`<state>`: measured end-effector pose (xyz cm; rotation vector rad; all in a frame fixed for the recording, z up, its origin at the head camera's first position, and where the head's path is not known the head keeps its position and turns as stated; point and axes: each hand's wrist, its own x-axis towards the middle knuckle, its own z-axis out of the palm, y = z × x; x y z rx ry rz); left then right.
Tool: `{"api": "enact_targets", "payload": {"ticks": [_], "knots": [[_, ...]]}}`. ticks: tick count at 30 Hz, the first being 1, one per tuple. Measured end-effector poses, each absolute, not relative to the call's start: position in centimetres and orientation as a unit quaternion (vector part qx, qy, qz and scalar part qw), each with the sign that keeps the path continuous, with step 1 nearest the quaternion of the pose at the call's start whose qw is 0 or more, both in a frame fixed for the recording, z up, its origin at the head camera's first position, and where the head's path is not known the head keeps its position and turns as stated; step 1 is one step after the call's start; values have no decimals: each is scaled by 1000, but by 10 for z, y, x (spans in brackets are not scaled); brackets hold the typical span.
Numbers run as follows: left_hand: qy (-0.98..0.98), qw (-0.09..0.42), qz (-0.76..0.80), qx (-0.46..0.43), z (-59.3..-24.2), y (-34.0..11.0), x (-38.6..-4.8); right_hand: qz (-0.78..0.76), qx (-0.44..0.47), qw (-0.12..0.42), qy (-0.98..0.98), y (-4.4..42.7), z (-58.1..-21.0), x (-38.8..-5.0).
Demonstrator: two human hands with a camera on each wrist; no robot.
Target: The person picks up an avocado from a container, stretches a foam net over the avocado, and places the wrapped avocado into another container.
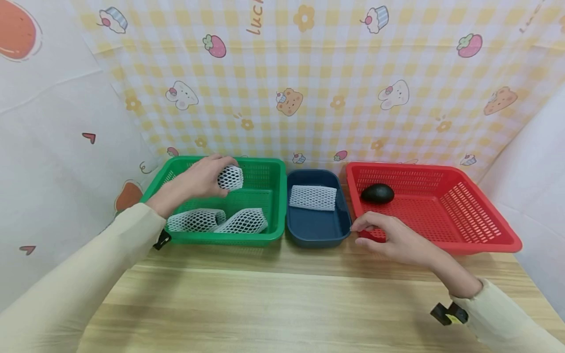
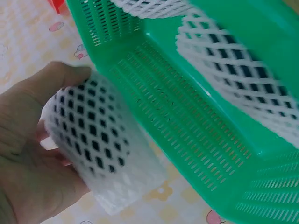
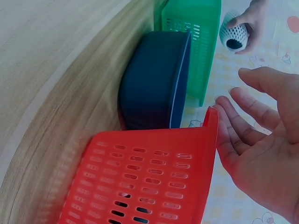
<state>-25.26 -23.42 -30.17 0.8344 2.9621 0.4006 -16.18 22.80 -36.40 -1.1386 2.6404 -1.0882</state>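
Note:
My left hand (image 1: 200, 177) grips a dark avocado in a white foam net (image 1: 230, 178), held above the green basket (image 1: 284, 203). In the left wrist view, thumb and fingers wrap one end of the netted avocado (image 2: 96, 123), and the loose net end sticks out beyond it. Inside the green basket lie two more netted dark fruits (image 1: 242, 221). My right hand (image 1: 393, 238) hovers over the near left rim of the red basket (image 1: 478, 247), fingers loosely bent and holding nothing. A bare dark avocado (image 1: 377, 193) rests in that basket's far left corner.
Between the baskets stands a dark blue tray (image 1: 315, 240) with a flat white foam net (image 1: 312, 197) in it. All three containers sit on a wooden table (image 1: 282, 299). Behind them hangs a checked cloth (image 1: 273, 63).

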Motion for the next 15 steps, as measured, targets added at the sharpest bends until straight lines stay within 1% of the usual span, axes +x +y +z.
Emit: {"api": "enact_targets", "payload": {"ticks": [3,6,15], "knots": [[951,57,132,275,-299,-230,-259,-348,-375,35,858,228,-364,-162],[945,82,144,282,-299,-224,-267,-342,-376,42,860,228,-364,-162],[941,116,118,296,-311,-199,-287,-328,-388,44,860,227,-360,-162]]}}
